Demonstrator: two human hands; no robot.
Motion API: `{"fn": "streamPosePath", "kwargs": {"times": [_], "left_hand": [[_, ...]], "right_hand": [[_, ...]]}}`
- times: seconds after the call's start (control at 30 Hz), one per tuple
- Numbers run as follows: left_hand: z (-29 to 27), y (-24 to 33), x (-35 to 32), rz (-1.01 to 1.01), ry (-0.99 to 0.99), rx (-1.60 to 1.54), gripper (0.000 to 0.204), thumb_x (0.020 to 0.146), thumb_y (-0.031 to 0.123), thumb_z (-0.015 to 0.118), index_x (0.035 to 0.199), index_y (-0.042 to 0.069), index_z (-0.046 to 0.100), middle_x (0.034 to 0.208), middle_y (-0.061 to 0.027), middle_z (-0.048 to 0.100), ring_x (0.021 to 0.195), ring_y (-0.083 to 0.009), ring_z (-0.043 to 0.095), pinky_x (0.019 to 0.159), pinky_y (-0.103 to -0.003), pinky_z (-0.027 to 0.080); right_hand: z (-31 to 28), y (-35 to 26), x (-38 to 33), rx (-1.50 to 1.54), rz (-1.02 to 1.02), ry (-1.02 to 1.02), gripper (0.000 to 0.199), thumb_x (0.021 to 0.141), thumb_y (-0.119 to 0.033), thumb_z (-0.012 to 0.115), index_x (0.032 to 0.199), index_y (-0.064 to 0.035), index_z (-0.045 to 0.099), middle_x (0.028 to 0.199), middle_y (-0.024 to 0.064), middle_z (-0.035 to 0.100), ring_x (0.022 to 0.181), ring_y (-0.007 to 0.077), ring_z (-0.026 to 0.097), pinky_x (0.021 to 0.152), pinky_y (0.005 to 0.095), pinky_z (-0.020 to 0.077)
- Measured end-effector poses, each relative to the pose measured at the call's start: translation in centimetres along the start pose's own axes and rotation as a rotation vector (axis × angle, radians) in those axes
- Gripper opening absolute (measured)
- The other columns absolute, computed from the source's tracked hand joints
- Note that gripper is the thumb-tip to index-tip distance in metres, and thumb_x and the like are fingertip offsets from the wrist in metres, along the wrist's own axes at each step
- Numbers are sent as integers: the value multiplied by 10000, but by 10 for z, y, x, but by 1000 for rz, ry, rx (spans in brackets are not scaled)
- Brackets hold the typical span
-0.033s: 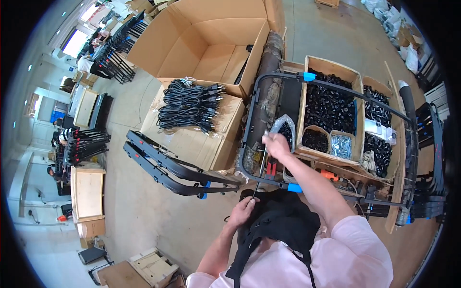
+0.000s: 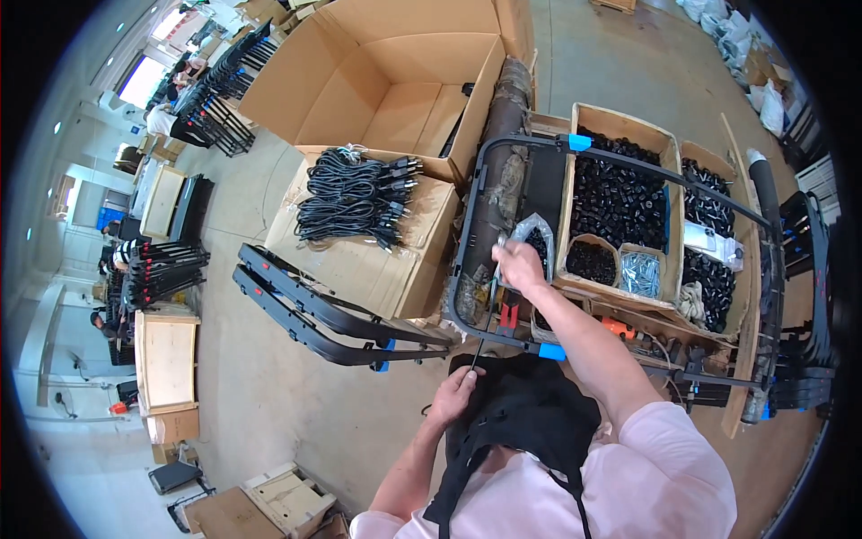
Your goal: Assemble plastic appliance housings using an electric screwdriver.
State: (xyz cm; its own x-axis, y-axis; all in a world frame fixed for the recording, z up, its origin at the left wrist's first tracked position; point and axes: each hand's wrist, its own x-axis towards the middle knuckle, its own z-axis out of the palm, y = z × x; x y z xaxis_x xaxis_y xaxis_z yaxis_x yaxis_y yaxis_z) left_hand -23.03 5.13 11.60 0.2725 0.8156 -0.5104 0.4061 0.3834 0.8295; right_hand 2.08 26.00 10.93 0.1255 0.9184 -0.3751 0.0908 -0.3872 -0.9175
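My right hand is closed around the top part of a thin rod. A bit of shiny metal pokes up above that grip, on the side away from me. From there the rod slants down toward me and a little to the left. My left hand pinches its low, dark end, with the thumb on top, close to my black apron. So the rod runs between my two hands, shiny up high and dark down low. Both grips are narrow, with the rod in them.

The rod crosses the near bar of a black frame. I cannot tell if it touches the bar. My right hand is inside the loop of the frame, and my left hand is outside it, nearer to me. Red handles stand just to the right of the rod, below my right hand. A clear bag lies just past my right hand. To the right of that, a wooden box holds black caps and silver screws. Black cords lie in a pile, well off to the left.
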Motion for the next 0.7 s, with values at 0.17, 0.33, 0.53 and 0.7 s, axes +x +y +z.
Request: {"fn": "streamPosePath", "kwargs": {"times": [0.17,0.33,0.53,0.7], "left_hand": [[10,11,28,28,83,-116,302,1136,242,465,1194,6,644,811,16,543,714,-86,514,669,-259,458],[16,22,43,-20,71,-376,237,1124,208,478,1160,12,606,807,-14,607,665,-93,547,619,-259,485],[10,21,49,5,-7,-428,203,1119,211,495,1098,32,589,891,-50,688,740,-117,640,687,-271,540],[5,21,59,-47,-42,-473,209,1110,204,528,1080,18,619,926,-60,709,778,-128,662,730,-282,548]], "right_hand": [[12,-23,-8,538,-94,55,277,1030,-296,639,934,-41,688,581,1,532,480,120,530,456,286,398],[-18,2,-34,139,349,-292,369,1025,-397,655,990,-30,670,691,-4,529,457,101,399,402,294,258],[14,-9,-42,397,266,-330,249,1050,-269,622,1046,-28,684,680,-44,464,508,80,366,447,256,266],[36,6,-33,168,-3,54,255,976,-226,652,887,10,689,647,35,608,476,141,555,463,315,448]]}}
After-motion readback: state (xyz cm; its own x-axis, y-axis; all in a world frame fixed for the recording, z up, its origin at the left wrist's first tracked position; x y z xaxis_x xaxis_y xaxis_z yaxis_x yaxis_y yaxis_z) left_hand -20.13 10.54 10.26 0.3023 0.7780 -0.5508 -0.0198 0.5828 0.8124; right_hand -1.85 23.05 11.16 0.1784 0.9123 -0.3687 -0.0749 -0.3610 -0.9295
